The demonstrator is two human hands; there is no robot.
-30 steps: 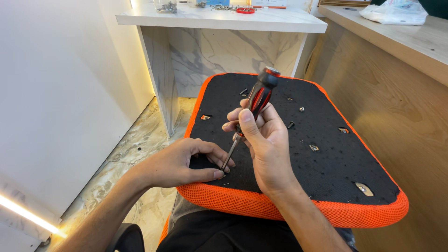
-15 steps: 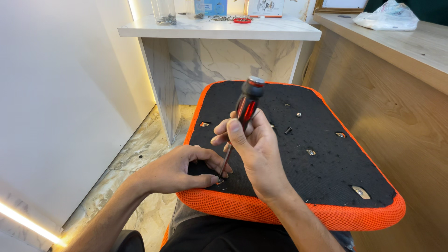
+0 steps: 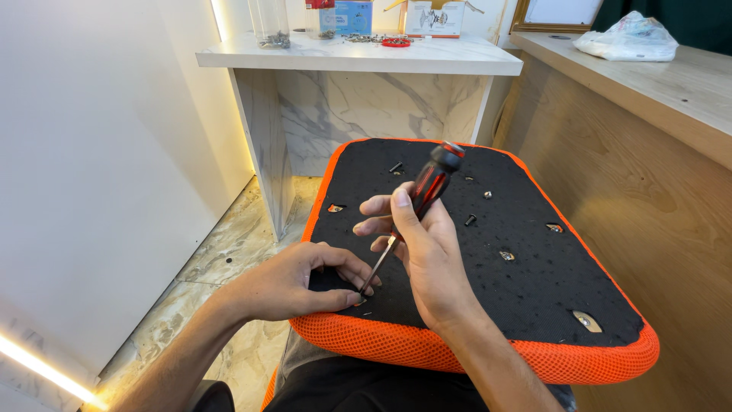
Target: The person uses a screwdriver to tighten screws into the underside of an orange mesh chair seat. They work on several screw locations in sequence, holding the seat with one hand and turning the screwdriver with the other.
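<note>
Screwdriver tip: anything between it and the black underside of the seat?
Nothing visible. The right hand holds the screwdriver tilted, tip down at the black seat base beside the left hand fingertips, which partly hide the contact point.

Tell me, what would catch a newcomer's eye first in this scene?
The upturned seat cushion in the middle, its black underside rimmed in bright orange mesh, lying across the person's lap. Over its near left edge the right hand holds a red and black screwdriver tilted, tip down by the left hand, which rests on the cushion. Loose screws dot the black surface.
</note>
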